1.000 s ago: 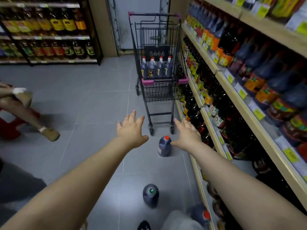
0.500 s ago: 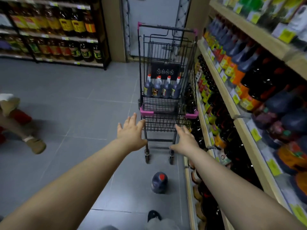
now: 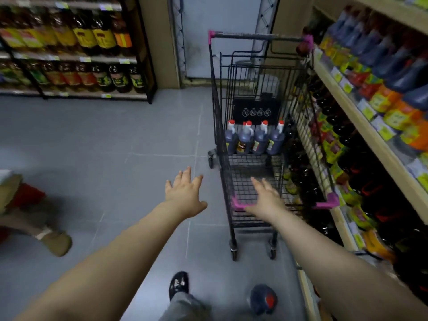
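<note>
A black wire shopping cart (image 3: pixel 221 144) with pink corner trim stands in the aisle ahead, against the right shelving. Several dark bottles with red caps (image 3: pixel 253 141) stand in a row at the far end of its basket. My left hand (image 3: pixel 185 193) is stretched out with fingers spread, left of the cart and touching nothing. My right hand (image 3: pixel 266 198) reaches with straight fingers over the cart's near pink rim and holds nothing. One dark red-capped bottle (image 3: pixel 262 298) stands on the floor near my foot (image 3: pixel 178 283).
Shelves packed with dark sauce bottles (image 3: pixel 361 126) run along the right. Another bottle rack (image 3: pixel 76 54) lines the far left wall. A seated person's leg and shoe (image 3: pixel 53 240) lie at the left edge. Grey tiled floor (image 3: pixel 115 158) spreads between.
I have moved forward toward the cart; both hands went from above the floor bottles to the cart's near end. The floor bottle now lies behind my hands by my foot.
</note>
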`<action>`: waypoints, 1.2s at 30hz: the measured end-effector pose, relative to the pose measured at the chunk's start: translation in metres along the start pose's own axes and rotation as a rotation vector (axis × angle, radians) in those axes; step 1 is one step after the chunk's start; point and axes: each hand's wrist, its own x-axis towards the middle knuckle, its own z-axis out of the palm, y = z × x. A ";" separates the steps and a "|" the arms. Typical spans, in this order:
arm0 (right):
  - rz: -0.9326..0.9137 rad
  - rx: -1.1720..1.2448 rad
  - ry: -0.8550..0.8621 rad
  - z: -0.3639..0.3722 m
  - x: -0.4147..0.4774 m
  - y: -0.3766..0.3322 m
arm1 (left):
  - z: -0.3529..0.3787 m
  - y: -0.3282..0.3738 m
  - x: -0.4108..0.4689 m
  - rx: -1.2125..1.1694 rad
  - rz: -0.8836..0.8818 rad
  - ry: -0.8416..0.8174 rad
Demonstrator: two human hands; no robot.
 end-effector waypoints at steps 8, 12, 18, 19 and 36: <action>0.146 0.106 0.053 -0.005 0.085 -0.056 | -0.058 -0.036 0.133 0.091 0.190 -0.068; 0.251 0.255 0.085 -0.021 0.130 -0.043 | -0.068 -0.011 0.192 0.105 0.328 -0.079; 0.327 0.312 0.139 -0.053 0.200 -0.015 | -0.084 0.039 0.279 0.102 0.460 -0.077; 0.334 0.308 0.133 -0.059 0.210 -0.010 | -0.089 0.048 0.291 0.104 0.479 -0.081; 0.554 0.613 0.285 -0.126 0.357 0.068 | -0.035 0.205 0.509 -0.651 -0.055 -0.832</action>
